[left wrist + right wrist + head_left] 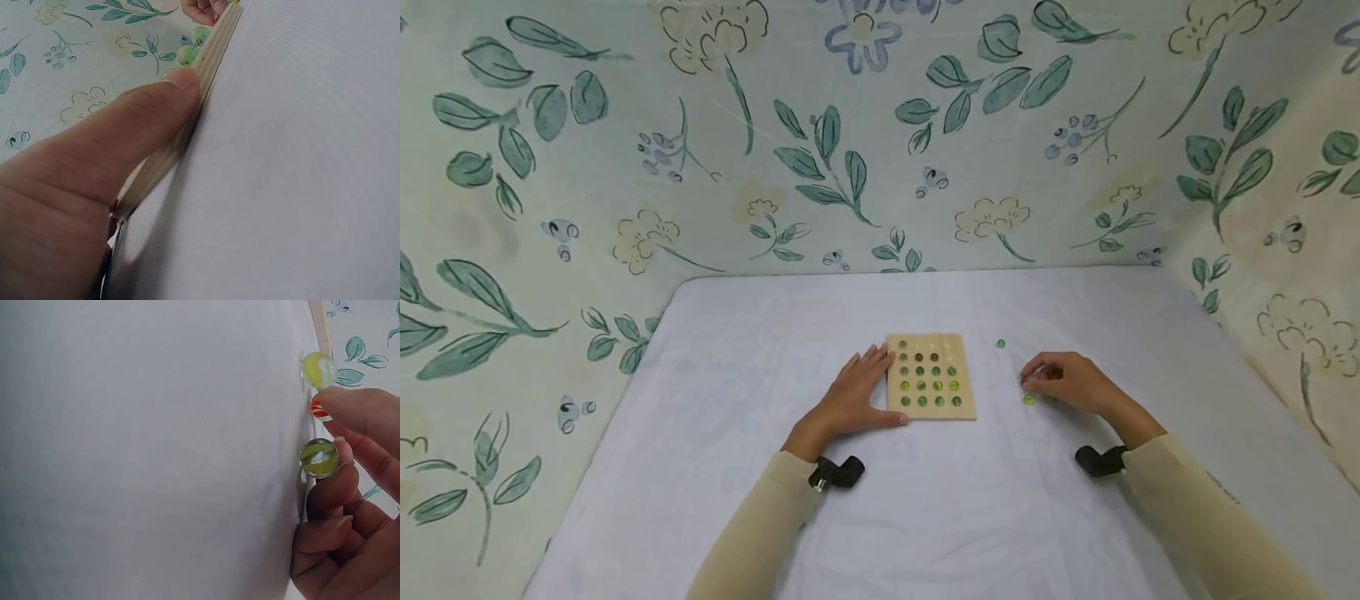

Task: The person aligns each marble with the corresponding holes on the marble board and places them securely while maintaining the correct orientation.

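Three loose marbles (319,457) lie at the right hand (1070,382), its curled fingertips pinching an orange one, seen only by wrist camera; the left hand (853,397), fingers straight, braces the wooden marble board (932,376).

Both arms wear long beige sleeves (1195,508) right down to the wrists, each wrist carries a small black camera mount (837,472), and both hands are bare.

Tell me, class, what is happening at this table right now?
A person sits at a table covered in white cloth. The left hand rests against the left edge of a wooden board, whose holes mostly hold marbles. The right hand reaches among loose marbles on the cloth beside the board, fingertips touching them. One green marble lies apart, farther back.
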### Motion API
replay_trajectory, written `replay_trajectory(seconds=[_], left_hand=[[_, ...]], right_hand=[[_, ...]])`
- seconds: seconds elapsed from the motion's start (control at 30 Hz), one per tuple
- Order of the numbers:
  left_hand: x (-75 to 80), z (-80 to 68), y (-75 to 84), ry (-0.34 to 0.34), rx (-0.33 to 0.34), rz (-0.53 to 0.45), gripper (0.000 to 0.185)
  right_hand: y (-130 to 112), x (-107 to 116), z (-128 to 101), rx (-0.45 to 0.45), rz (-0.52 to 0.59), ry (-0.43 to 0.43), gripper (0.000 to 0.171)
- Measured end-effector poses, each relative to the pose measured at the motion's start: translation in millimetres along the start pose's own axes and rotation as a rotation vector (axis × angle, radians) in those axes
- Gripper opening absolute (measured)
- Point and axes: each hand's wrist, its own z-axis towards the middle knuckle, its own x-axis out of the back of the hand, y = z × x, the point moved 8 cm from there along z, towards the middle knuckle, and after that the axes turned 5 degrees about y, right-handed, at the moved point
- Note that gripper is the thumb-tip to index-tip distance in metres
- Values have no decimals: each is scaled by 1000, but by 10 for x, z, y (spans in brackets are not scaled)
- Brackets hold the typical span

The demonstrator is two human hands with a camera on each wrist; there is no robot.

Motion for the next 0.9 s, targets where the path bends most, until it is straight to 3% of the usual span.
replay_trajectory(seconds=[0.9], left_hand=[[-3,-7,2,-11,5,-5,112]], right_hand=[[-20,0,35,-15,-5,3,15]])
